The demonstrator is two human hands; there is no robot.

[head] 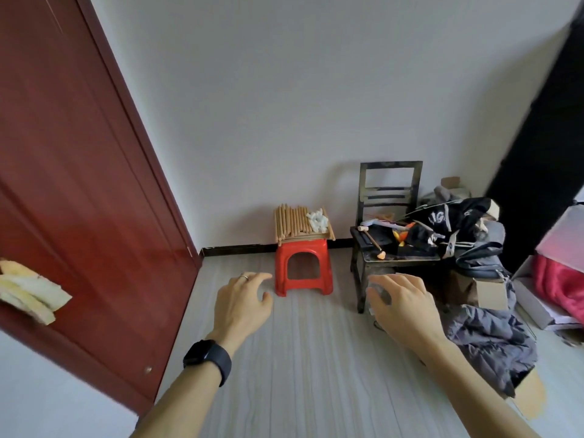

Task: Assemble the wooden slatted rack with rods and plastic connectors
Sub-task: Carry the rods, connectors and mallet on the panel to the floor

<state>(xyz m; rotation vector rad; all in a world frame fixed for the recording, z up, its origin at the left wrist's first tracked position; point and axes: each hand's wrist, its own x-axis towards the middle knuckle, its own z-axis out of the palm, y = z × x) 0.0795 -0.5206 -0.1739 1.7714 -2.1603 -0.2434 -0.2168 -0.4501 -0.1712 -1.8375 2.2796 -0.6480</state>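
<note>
Assembly not yet begun: both the left hand and right hand reach out spread and empty toward the rods and plastic connectors at 12 o'clock on the red stool; gathering them comes next.

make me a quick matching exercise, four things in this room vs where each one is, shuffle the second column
Things:
1. wooden rods
2. mallet
3. black watch
4. grey jacket

Places:
A. on the dark chair seat
B. on the floor, right side
C. on the red stool
D. on the left wrist

Pairs: 1-C, 2-A, 3-D, 4-B
</note>
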